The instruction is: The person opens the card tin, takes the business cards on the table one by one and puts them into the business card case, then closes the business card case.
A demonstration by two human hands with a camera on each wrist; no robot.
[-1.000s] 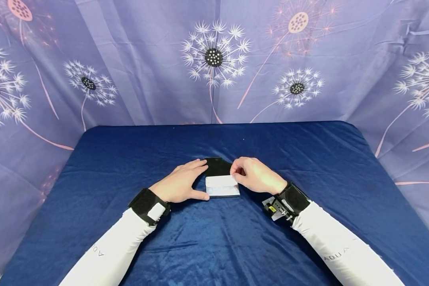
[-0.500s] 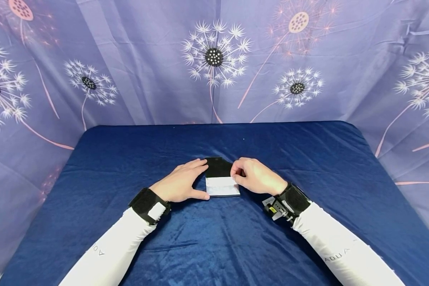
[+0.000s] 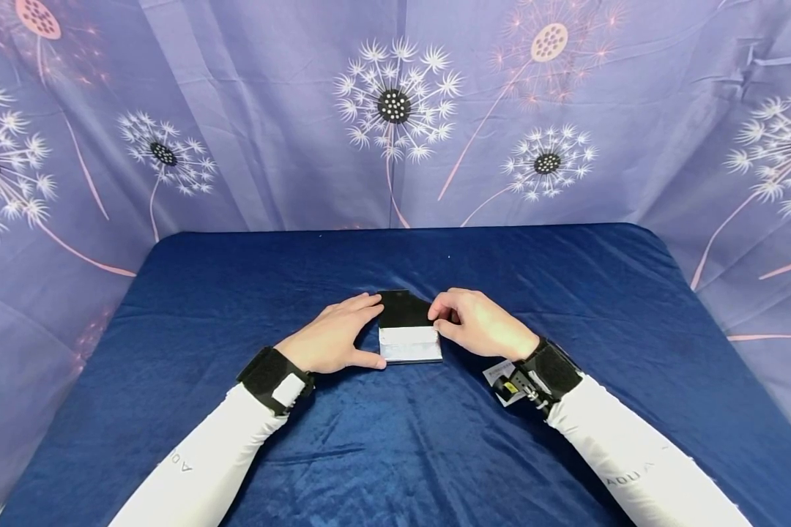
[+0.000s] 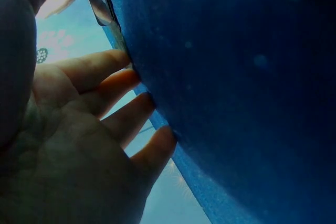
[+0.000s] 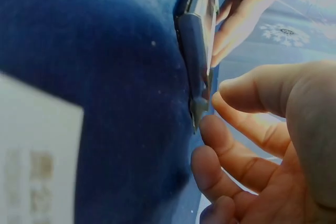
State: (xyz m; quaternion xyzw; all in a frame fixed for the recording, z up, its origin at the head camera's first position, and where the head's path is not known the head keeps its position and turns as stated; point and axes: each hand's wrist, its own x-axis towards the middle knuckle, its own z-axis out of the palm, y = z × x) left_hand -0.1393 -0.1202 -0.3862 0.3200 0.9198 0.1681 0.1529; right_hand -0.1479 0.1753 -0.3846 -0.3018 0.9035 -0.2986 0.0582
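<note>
A small flat case [image 3: 410,353] lies on the dark blue cloth, a black flap [image 3: 402,309] spread behind its shiny silver-white front part. My left hand [image 3: 335,335] rests flat at its left side, thumb at the near left corner and fingertips at the flap's edge. The left wrist view shows the fingers [image 4: 107,69] spread and straight. My right hand [image 3: 477,322] is at the case's right edge with bent fingers, thumb and index tips close together. In the right wrist view these fingertips [image 5: 231,90] sit beside the case's metal end [image 5: 195,40]; whether they pinch it I cannot tell.
Dark blue cloth [image 3: 343,476] covers the table, and a purple curtain with dandelion prints [image 3: 270,117] hangs behind and at both sides. A white tag [image 5: 37,150] by the right wrist shows in the right wrist view.
My right hand has shifted slightly to the right, its fingertips now at the case's right edge. The silver-white part's upper edge sits a little lower. My left hand stays put.
</note>
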